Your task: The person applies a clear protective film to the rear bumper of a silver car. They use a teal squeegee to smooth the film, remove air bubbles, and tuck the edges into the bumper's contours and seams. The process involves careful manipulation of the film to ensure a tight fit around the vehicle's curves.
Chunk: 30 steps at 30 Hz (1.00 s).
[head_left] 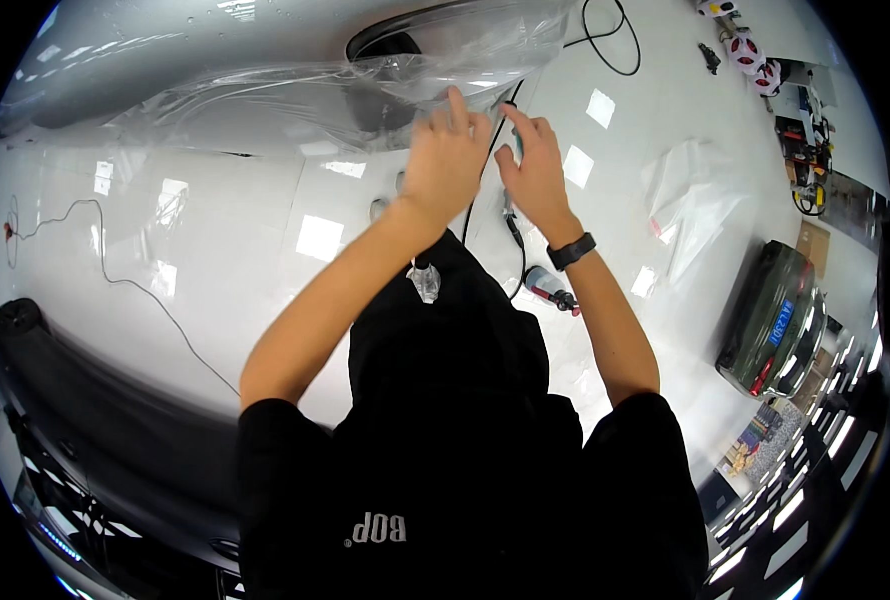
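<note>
Clear plastic film [265,95] hangs loose and wrinkled over the lower edge of a silver car body panel [165,45], which has a dark recessed opening [395,45]. My left hand [447,165] is at the film's right part, one finger stretched out and the others partly bent. Just right of it is my right hand [537,170], its thumb and index finger apart at the tips. A bit of a small teal thing [519,145] shows inside its curled fingers, mostly hidden. A black band [571,251] circles my right wrist.
A black cable [468,215] runs down beside my hands. Below, a bottle-like thing [545,283] lies on the white floor. Crumpled clear film [695,200] lies to the right, before a dark green car [770,320]. A thin cord [155,295] crosses the left floor toward a black car part [115,400].
</note>
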Each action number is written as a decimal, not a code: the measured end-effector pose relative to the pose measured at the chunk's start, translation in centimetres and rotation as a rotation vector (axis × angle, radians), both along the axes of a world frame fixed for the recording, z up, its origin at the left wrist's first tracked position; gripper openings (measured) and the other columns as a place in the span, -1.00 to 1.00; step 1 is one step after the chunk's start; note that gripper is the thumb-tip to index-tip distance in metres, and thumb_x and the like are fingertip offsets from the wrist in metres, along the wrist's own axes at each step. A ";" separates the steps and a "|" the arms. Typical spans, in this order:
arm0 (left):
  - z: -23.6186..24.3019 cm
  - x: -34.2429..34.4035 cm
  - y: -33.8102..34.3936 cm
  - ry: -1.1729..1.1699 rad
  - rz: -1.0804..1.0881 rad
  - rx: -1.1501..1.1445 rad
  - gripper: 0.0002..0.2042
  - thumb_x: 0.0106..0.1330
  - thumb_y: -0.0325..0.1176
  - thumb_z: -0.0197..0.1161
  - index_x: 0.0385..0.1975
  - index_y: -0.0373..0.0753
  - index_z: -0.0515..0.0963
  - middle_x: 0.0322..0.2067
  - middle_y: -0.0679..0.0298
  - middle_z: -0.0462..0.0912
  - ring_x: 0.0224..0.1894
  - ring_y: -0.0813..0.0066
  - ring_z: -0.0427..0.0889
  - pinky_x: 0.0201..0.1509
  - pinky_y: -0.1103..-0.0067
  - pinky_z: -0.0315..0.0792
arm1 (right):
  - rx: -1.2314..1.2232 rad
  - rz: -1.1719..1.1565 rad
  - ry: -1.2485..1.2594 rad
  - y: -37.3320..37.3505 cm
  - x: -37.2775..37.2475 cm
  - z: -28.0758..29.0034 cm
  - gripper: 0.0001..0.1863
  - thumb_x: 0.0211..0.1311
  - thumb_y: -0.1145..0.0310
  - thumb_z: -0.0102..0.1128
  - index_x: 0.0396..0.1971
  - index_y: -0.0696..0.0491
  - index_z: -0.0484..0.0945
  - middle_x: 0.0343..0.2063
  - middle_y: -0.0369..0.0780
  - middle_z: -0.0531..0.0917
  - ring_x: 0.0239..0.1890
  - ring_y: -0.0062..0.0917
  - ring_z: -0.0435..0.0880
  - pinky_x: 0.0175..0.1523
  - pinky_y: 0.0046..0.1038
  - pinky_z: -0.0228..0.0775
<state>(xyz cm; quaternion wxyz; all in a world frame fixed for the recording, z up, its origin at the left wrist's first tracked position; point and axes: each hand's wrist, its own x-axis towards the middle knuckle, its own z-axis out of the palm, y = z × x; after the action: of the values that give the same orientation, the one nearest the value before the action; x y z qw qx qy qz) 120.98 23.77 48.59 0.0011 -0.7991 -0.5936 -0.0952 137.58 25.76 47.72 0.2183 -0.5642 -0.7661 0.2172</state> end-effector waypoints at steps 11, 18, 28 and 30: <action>7.5 -9.1 1.7 -0.141 -0.035 0.440 -0.53 0.04 -0.50 0.42 0.02 -0.25 0.54 0.07 0.20 0.62 0.03 0.19 0.55 0.15 0.30 0.37 | -0.886 -0.212 0.926 1.2 -2.1 2.4 -0.24 0.23 0.33 0.45 0.36 0.19 0.26 0.05 -0.16 0.53 0.13 -0.50 0.53 0.23 -0.43 0.37; 6.6 -7.8 5.1 0.190 -0.184 0.300 -0.64 -0.04 -0.60 0.32 -0.16 -0.37 0.55 -0.28 0.09 0.67 -0.27 0.27 0.63 -0.11 0.46 0.47 | -0.868 -0.327 1.120 1.8 -4.1 1.9 -0.67 0.10 0.38 0.52 -0.23 0.28 0.67 -0.33 -0.16 0.75 -0.34 -0.48 0.74 -0.24 -0.41 0.60; 7.0 -6.1 8.7 0.179 -0.071 -0.209 -0.87 0.12 -0.61 0.25 -0.33 -0.35 0.52 -0.40 -0.11 0.69 -0.29 -0.15 0.73 -0.21 0.15 0.61 | -0.849 -0.647 1.274 2.8 -6.7 1.1 -0.78 0.10 0.39 0.37 -0.44 0.25 0.58 -0.49 -0.16 0.62 -0.50 -0.45 0.66 -0.48 -0.33 0.49; 7.1 -6.1 8.9 0.096 -0.030 -0.254 -0.86 0.12 -0.60 0.25 -0.31 -0.35 0.52 -0.39 -0.17 0.70 -0.27 -0.22 0.73 -0.20 0.14 0.62 | -0.850 -0.665 1.242 3.1 -7.1 0.8 -0.76 0.11 0.36 0.36 -0.47 0.26 0.56 -0.51 -0.16 0.60 -0.52 -0.45 0.64 -0.52 -0.33 0.45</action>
<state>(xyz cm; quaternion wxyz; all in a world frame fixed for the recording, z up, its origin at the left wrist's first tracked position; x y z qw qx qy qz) 114.91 32.70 55.67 -0.0731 -0.8053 -0.5881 0.0191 130.53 28.84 48.55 0.4231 -0.5732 -0.1510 0.6853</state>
